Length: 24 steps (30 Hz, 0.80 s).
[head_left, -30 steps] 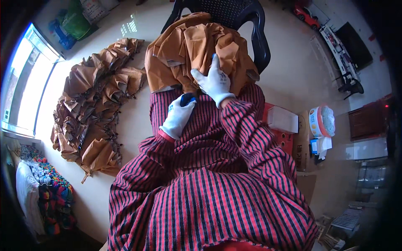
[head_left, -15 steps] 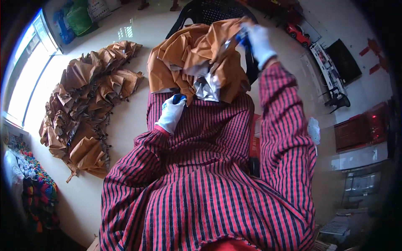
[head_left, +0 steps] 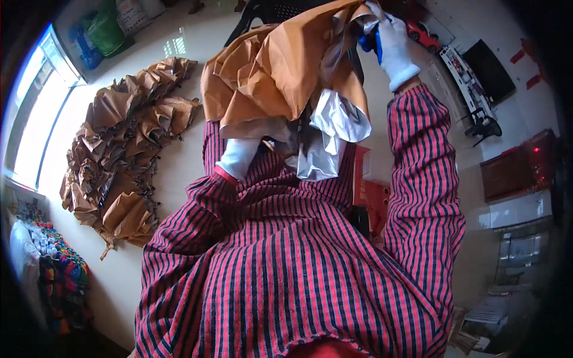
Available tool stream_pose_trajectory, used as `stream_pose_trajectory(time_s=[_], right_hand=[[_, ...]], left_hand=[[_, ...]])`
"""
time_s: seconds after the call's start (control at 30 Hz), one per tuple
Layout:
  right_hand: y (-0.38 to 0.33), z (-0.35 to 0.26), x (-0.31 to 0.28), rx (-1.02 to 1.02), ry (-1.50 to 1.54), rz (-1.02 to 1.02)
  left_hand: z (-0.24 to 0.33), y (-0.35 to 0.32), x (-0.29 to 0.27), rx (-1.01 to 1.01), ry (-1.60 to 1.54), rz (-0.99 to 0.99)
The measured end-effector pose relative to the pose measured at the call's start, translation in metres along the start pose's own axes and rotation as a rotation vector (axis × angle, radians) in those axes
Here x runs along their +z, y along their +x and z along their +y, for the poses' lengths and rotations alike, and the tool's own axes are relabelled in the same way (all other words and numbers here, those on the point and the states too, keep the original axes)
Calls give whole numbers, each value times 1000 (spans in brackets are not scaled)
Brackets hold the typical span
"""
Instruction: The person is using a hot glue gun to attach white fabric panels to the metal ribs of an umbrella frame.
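A large crumpled brown sheet with a silver inner side (head_left: 280,71) lies over my knees and rises toward the upper right. My right hand (head_left: 391,51), in a white glove with blue on the palm side, is closed on its raised far right corner. My left hand (head_left: 237,156), gloved the same way, is at the sheet's near left edge. Its fingers are mostly covered by the brown folds, but it appears closed on the edge. Part of the silver side (head_left: 337,119) hangs down at the right, between my hands.
A long heap of crumpled brown sheets (head_left: 119,149) lies on the pale floor at my left. Beyond my knees stands a black chair (head_left: 277,12). Colourful cloth (head_left: 59,268) is at the lower left, a green sack (head_left: 107,30) at the far left. A red toy car (head_left: 422,36) sits far right.
My right hand has moved up and to the right, pulling the sheet's corner along. The sheet is more spread out, and its near edge now covers my left hand's fingers.
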State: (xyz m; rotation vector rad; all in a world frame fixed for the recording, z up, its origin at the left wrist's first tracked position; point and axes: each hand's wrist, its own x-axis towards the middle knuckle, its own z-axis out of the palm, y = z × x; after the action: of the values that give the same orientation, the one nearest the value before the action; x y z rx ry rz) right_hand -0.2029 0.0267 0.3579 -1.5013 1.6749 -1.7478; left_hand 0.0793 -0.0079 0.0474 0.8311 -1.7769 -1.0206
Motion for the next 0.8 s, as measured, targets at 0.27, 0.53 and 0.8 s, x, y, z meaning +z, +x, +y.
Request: stream_pose_trajectory(time_s=[0.27, 0.53, 0.8], right_hand=[[-22, -24, -11, 125, 145, 113], [-16, -10, -3, -36, 792, -462], [-41, -56, 28, 137, 257, -2]], left_hand=[[32, -8, -90, -476, -226, 412], [181, -41, -85, 6, -396, 284], [162, -30, 0, -605, -606, -290]])
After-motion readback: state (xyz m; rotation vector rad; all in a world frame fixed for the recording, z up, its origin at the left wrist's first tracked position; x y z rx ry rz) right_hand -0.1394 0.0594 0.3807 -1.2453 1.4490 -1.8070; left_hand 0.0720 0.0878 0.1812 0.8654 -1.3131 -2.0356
